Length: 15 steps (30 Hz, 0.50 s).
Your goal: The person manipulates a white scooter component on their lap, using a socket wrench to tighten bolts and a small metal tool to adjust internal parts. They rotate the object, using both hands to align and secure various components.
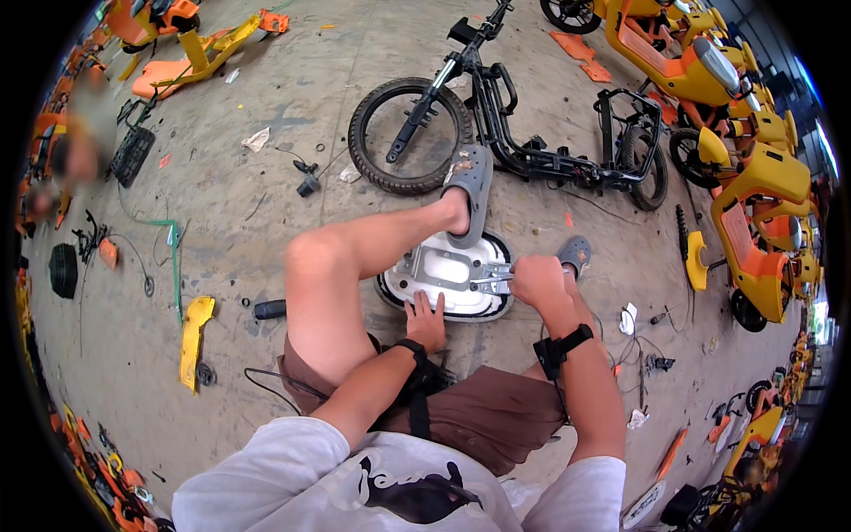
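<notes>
An oval white piece with a black rim lies on the floor between my legs, with a grey metal bracket fixed on its face. My left hand presses on the lower part of the white face, fingers spread. My right hand is closed around a silver metal tool, whose far end reaches onto the bracket's right side. My left foot in a grey clog is at the piece's top edge, covering part of it. My other clog is partly hidden behind my right hand.
A black bike frame with wheels lies ahead. Yellow-orange scooters stand along the right; a yellow-orange body part lies back left. Loose parts, cables and a yellow panel are scattered around me. Blurred figures are at far left.
</notes>
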Each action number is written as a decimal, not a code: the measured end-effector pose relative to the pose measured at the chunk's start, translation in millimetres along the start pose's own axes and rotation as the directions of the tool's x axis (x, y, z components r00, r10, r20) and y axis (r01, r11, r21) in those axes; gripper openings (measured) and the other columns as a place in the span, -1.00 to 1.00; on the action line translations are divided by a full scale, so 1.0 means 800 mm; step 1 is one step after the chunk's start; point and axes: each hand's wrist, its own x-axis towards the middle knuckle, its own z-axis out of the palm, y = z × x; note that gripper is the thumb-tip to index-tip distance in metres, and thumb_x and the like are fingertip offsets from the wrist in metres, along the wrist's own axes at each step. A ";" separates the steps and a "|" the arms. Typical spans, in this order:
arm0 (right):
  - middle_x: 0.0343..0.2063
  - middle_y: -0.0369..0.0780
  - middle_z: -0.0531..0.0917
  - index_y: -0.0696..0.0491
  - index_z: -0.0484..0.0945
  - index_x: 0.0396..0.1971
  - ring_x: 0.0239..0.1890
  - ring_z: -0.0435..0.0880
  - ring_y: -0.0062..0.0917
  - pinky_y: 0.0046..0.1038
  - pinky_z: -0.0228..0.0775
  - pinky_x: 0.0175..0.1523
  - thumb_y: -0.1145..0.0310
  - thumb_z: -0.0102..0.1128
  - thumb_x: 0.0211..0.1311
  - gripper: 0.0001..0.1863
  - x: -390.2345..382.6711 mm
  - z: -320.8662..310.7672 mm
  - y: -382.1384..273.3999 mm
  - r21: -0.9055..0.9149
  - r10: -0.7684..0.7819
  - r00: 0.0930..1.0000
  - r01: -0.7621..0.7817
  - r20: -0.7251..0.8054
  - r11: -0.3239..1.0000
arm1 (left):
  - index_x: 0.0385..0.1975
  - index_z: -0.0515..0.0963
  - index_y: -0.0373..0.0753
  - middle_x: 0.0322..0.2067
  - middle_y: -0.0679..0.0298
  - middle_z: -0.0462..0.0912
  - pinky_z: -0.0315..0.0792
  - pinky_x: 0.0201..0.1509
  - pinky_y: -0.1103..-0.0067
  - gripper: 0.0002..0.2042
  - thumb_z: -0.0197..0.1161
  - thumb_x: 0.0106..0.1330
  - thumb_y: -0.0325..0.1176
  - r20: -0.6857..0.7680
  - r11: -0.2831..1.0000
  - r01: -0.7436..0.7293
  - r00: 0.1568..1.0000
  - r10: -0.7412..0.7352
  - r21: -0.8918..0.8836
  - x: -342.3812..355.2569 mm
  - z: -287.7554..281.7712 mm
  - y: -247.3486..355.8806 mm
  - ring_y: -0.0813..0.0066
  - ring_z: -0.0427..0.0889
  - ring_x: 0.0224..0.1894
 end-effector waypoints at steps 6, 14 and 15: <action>-0.44 -0.13 0.72 0.03 0.69 -0.48 -0.33 0.73 -0.28 -0.30 0.54 -0.23 0.36 0.15 -0.01 -0.84 0.025 -0.019 -0.026 -0.090 -0.015 0.999 0.017 0.030 0.996 | 0.45 -0.17 -0.19 0.38 -0.30 -0.18 -0.33 0.40 -0.09 -0.15 0.11 0.21 -0.09 0.022 0.996 -0.027 0.999 0.029 -0.080 0.000 0.008 -0.011 -0.20 -0.26 0.46; -0.40 -0.11 0.72 0.05 0.70 -0.45 -0.32 0.73 -0.25 -0.28 0.56 -0.22 0.34 0.18 -0.06 -0.81 0.036 -0.016 -0.027 0.114 0.128 0.992 -0.129 0.010 0.985 | 0.45 -0.08 -0.05 0.42 -0.20 -0.19 -0.44 0.45 0.04 -0.27 -0.28 0.38 0.24 0.012 0.986 -0.008 1.000 0.010 -0.169 0.011 0.012 -0.020 -0.03 -0.31 0.49; -0.39 -0.13 0.72 0.03 0.70 -0.43 -0.30 0.73 -0.27 -0.27 0.57 -0.23 0.33 0.20 -0.06 -0.81 0.036 -0.004 -0.013 0.110 0.083 0.996 -0.084 0.011 0.990 | 0.45 -0.08 -0.07 0.41 -0.22 -0.18 -0.42 0.44 0.01 -0.27 -0.29 0.39 0.23 0.043 0.990 0.000 0.999 0.006 -0.144 0.010 0.000 -0.006 -0.07 -0.32 0.49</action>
